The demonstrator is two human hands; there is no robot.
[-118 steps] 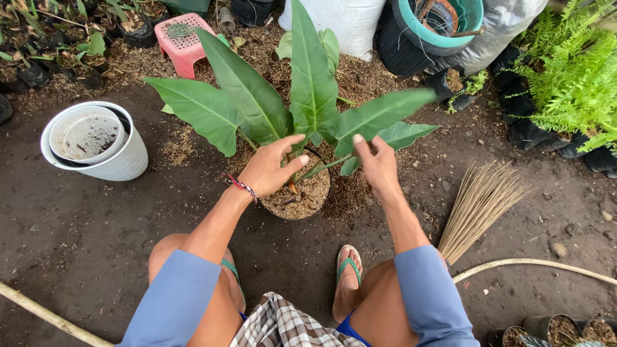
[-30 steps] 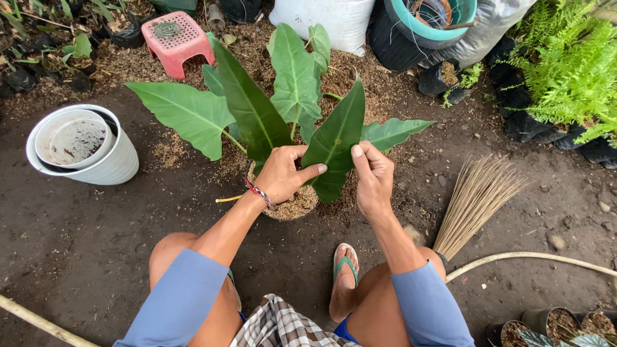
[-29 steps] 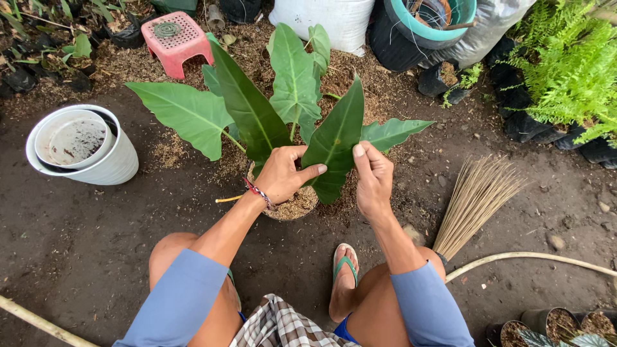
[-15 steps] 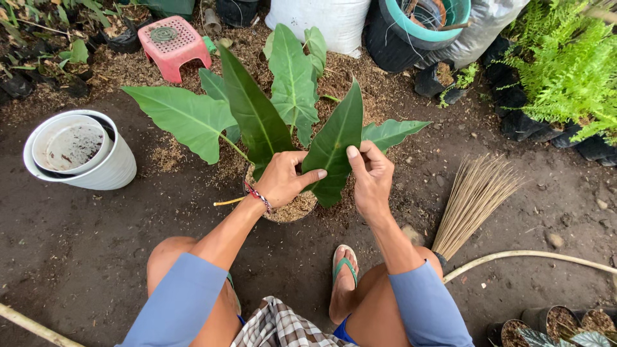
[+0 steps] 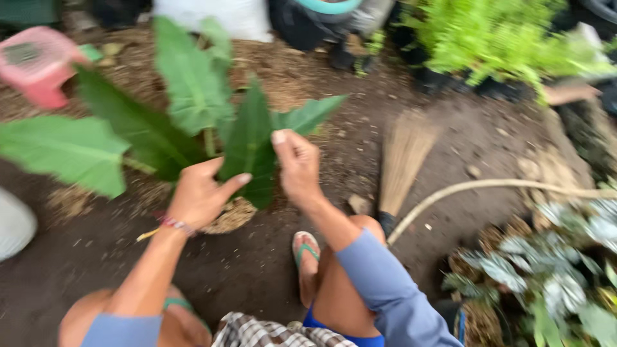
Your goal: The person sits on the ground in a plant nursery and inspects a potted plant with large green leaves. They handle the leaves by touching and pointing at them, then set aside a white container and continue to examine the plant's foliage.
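A plant with several big green leaves (image 5: pixel 186 83) stands on the dark soil, and its root ball (image 5: pixel 232 216) is a clump of brown fibre. My left hand (image 5: pixel 199 193) lies over the top of the root ball at the stem base, with the thumb stretched toward the right. My right hand (image 5: pixel 295 164) is raised beside the dark middle leaf (image 5: pixel 247 151), and its fingertips pinch that leaf's edge. The picture is blurred by motion. My sandalled foot (image 5: pixel 307 250) rests on the soil just below the hands.
A pink stool (image 5: pixel 38 61) stands at the far left and a white pot (image 5: pixel 13 225) sits at the left edge. A straw broom (image 5: pixel 402 154) and a pale curved hose (image 5: pixel 488 187) lie to the right. Ferns (image 5: pixel 508 38) and silvery-leaved plants (image 5: pixel 559 257) stand beyond.
The view has swung to the right, so the plant and the white pot sit further left. Both hands stay on the plant, the right hand a little higher on the leaf.
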